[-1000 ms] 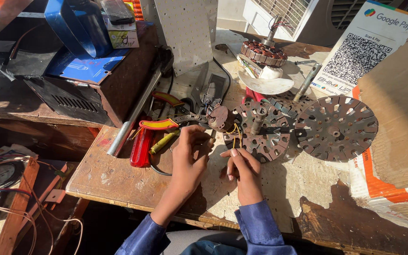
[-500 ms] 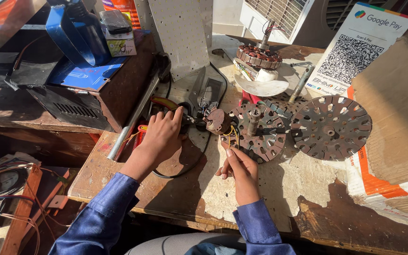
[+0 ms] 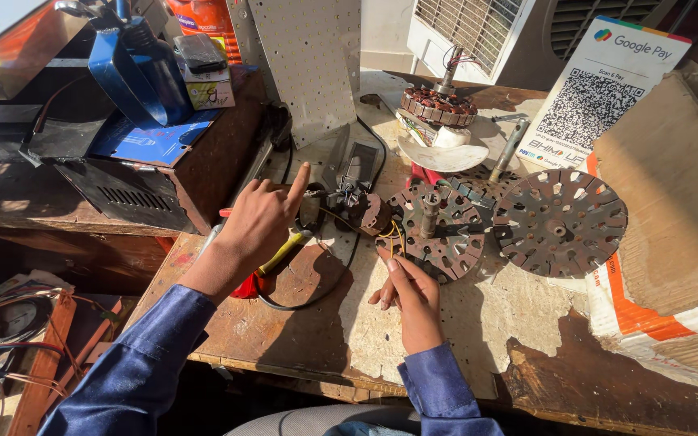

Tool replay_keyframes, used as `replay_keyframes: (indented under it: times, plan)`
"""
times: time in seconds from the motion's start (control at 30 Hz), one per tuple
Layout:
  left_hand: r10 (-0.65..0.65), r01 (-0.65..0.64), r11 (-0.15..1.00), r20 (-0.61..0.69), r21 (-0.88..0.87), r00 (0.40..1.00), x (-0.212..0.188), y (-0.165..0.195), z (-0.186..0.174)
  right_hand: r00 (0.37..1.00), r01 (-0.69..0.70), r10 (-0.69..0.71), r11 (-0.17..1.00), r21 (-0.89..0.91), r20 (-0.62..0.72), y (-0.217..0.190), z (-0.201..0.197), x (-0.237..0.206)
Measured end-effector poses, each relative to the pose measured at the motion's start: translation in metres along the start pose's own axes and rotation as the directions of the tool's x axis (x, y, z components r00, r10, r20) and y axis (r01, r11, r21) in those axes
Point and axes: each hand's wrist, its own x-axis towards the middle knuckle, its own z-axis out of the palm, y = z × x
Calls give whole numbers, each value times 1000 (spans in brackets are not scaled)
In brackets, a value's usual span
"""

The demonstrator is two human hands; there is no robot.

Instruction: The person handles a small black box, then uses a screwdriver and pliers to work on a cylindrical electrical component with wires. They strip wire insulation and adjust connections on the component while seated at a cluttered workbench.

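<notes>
My left hand (image 3: 260, 216) reaches forward over the workbench, its index finger stretched toward a small black part (image 3: 322, 200) with wires on it. A yellow-handled tool (image 3: 281, 253) and a red-handled tool (image 3: 244, 286) lie under that hand. My right hand (image 3: 408, 288) rests on the bench, fingertips at the thin wires (image 3: 395, 235) that lead into a round slotted metal motor plate (image 3: 438, 230) with a shaft in its middle. Neither hand grips anything that I can see.
A second slotted round plate (image 3: 560, 223) lies to the right. A wound motor core (image 3: 438, 105) stands on a white dish behind. A blue container (image 3: 135, 69) sits on a dark metal box (image 3: 147, 173) at left. Cardboard (image 3: 672, 210) leans at right. A black cable (image 3: 309, 295) loops across the bench.
My left hand has moved from beside the right hand, leftward and forward over the tools, to point its index finger at the black part. The right hand has stayed near the wires.
</notes>
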Motion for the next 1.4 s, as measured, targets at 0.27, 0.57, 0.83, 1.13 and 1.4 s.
replay_keyframes:
  times: [0.27, 0.57, 0.83, 1.13, 1.4]
  plan:
    - [-145, 49, 941, -268, -334, 953, -7, 6, -31, 1000, -17, 17, 1000, -19, -20, -1, 0, -1]
    - [-203, 163, 795, -3, -584, 979, -42, 76, -78, 999, 10, -7, 998, 68, -44, 11, -4, 3]
    - [155, -156, 950, -27, -272, 988, -56, 117, -45, 996, -11, 13, 999, 31, -88, 13, -6, 0]
    - [115, -71, 932, 103, -355, 988, -55, 131, -77, 1000, 14, -14, 999, 39, -19, 12, -7, 0]
    - [11, 177, 779, 296, -601, 955, -68, 145, -131, 1000, 29, -29, 994, 109, -4, 13, -8, 1]
